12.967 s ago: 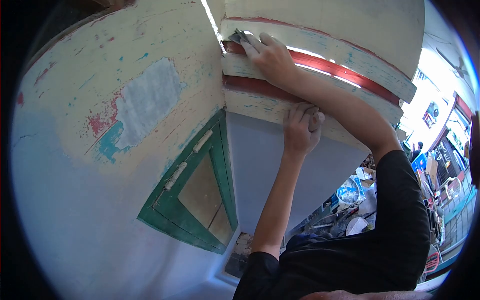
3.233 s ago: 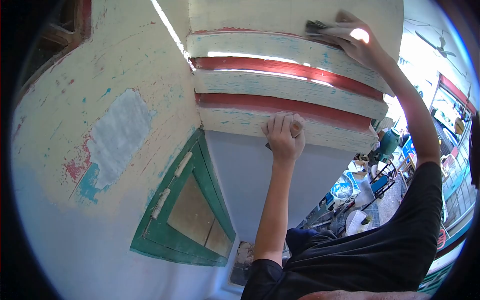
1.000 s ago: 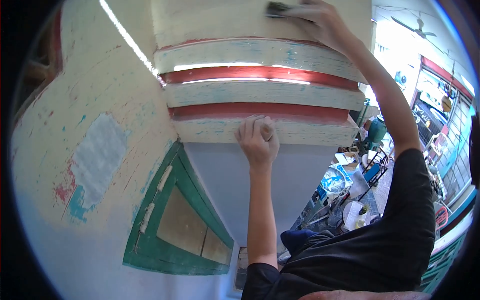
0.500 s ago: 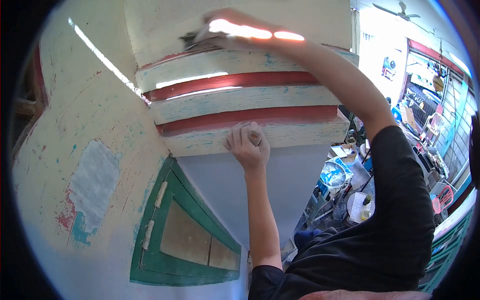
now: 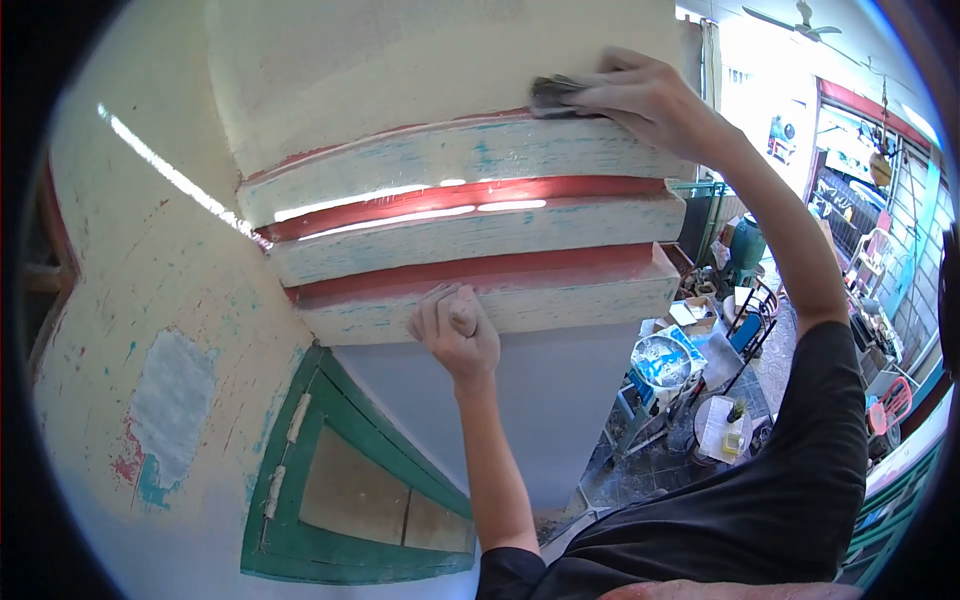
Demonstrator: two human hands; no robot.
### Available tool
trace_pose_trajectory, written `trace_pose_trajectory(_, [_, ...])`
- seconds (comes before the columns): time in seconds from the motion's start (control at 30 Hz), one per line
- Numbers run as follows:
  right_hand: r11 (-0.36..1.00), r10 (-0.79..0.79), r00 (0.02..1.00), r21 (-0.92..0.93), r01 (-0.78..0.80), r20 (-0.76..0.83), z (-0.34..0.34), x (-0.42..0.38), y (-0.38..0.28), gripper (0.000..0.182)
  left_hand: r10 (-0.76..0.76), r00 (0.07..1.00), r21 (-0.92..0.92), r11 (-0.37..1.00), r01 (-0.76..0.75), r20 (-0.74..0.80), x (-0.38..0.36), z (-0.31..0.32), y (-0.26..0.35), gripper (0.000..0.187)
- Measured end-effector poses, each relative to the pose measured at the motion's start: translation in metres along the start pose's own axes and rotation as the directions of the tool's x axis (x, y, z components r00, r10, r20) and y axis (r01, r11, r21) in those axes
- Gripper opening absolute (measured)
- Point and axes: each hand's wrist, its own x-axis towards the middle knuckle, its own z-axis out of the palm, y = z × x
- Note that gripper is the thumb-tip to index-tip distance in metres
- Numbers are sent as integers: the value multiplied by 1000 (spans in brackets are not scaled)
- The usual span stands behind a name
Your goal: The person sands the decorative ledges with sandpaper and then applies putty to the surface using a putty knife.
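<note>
My right hand (image 5: 650, 105) pinches a small dark piece that looks like folded sandpaper (image 5: 556, 97). It lies against the cream wall, right at the upper edge of the top white ledge (image 5: 400, 165). Lower down, the dusty fingers of my left hand (image 5: 458, 330) are curled over the lowest ledge (image 5: 570, 308), gripping its front. The ledges are white with worn blue patches. Red bands (image 5: 480, 272) run between them, and a thin red line follows the top ledge. Bright streaks of sunlight cross the upper red band.
At lower left is a green framed window (image 5: 370, 490). The left wall carries a grey patch (image 5: 175, 405) and scraped paint. Far below on the right stand a paint-splashed bucket (image 5: 662, 360), a round table (image 5: 722, 430) and a pink chair (image 5: 890, 405). A ceiling fan (image 5: 805, 20) hangs beyond.
My right hand has moved right along the top ledge with the sandpaper. My left hand stays on the lowest ledge. The camera view has shifted, showing more of the room below.
</note>
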Motion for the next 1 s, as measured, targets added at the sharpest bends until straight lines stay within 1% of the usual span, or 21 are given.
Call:
trace_pose_trajectory(0.03, [999,-17,998,-38,15,-67,-6,-18,3,28,-13,1000,3,1000,13,0,2,-1,4,13])
trace_pose_trajectory(0.07, [999,-21,997,-38,18,-72,-10,-32,3,28,-23,1000,7,1000,23,-4,3,-1,6,15])
trace_pose_trajectory(0.13, [997,67,989,-24,-71,-130,-14,-49,1,29,-19,1000,40,999,20,-6,-2,3,-1,16])
trace_pose_trajectory(0.17, [997,67,989,-20,-70,-132,-14,-51,2,29,-24,1000,68,997,24,2,-5,4,-3,17])
trace_pose_trajectory(0.27, [996,86,991,-10,-87,-104,-10,-49,1,32,-46,999,66,997,47,-15,-1,5,5,19])
trace_pose_trajectory(0.33, [997,-17,996,-80,9,-92,0,-22,1,34,-47,998,72,996,49,-32,1,7,7,19])
trace_pose_trajectory(0.37, [997,-17,996,-75,10,-92,7,-4,-5,34,-47,998,72,996,50,-46,1,7,8,19])
trace_pose_trajectory(0.43, [996,-61,998,-67,59,-24,20,41,-24,35,-42,999,75,996,45,-33,1,6,7,19])
trace_pose_trajectory(0.5, [966,-130,975,-246,84,-179,52,72,-23,36,-41,999,68,997,43,-21,0,2,4,19])
trace_pose_trajectory(0.53, [987,6,978,157,27,-209,60,94,-29,37,-32,999,68,997,33,-14,-1,2,1,18])
trace_pose_trajectory(0.57, [846,146,973,533,-28,-181,64,110,-34,39,-23,1000,65,998,24,-8,-1,3,0,17])
trace_pose_trajectory(0.6, [849,147,974,528,-33,-174,65,117,-38,39,-28,1000,57,998,28,-9,-1,3,0,17])
trace_pose_trajectory(0.67, [872,106,970,489,15,-218,65,122,-44,44,-11,1000,79,997,11,-6,0,0,1,16])
trace_pose_trajectory(0.7, [849,147,976,527,-40,-164,74,117,-31,52,-15,1000,76,997,15,-6,0,0,1,16])
trace_pose_trajectory(0.73, [930,95,978,367,-20,-186,69,101,-17,48,-11,1000,80,997,10,8,-1,-2,0,15])
trace_pose_trajectory(0.77, [981,32,979,194,8,-202,60,84,-4,45,-6,1000,87,996,5,14,0,-2,0,14])
trace_pose_trajectory(0.8, [946,-152,988,-292,140,-16,41,77,-7,45,-11,1000,90,996,10,8,1,-4,0,14])
trace_pose_trajectory(0.83, [998,57,998,-29,-55,40,7,62,-19,43,-19,1000,74,997,18,24,2,-6,1,13])
trace_pose_trajectory(0.9, [988,33,998,-148,-39,-47,-11,10,2,41,-36,999,56,998,34,19,1,-3,6,12])
trace_pose_trajectory(0.93, [988,22,998,-154,-30,-54,-16,-9,11,41,-48,999,39,998,47,12,0,-3,7,11])
trace_pose_trajectory(1.0, [976,-112,973,-209,68,-204,-21,-25,21,39,-39,999,32,999,39,-4,3,0,5,10])
